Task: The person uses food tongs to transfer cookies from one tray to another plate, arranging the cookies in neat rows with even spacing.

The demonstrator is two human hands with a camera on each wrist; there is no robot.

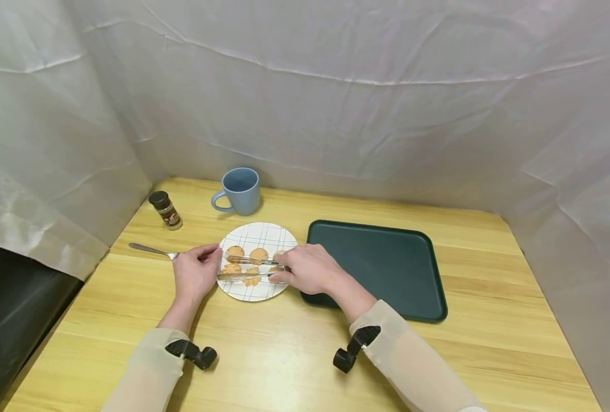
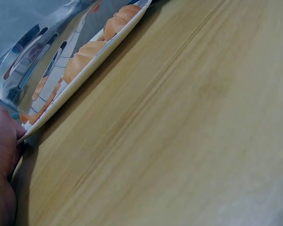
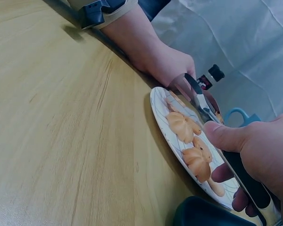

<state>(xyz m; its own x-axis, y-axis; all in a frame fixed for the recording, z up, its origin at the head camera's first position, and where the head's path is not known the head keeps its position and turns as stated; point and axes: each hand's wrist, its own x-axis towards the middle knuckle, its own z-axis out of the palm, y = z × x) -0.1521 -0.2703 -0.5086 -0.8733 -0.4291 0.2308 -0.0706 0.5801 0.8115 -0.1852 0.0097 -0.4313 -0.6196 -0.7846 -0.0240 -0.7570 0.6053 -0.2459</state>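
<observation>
Right hand around tongs; left hand against plate

A pair of metal tongs lay stretched across a round white plate with a thin blue grid pattern, the two slotted arms pointing toward the plate's left rim. The right hand gripped the tongs at their handle end, thumb on top, over the plate's right edge. The left hand rested against the plate's left rim, fingers touching it. On the plate sat several small golden-brown cookies, flower-shaped with ridged tops, lying flat and close together beneath and between the tong arms. The plate stood flat on the wooden counter.
</observation>
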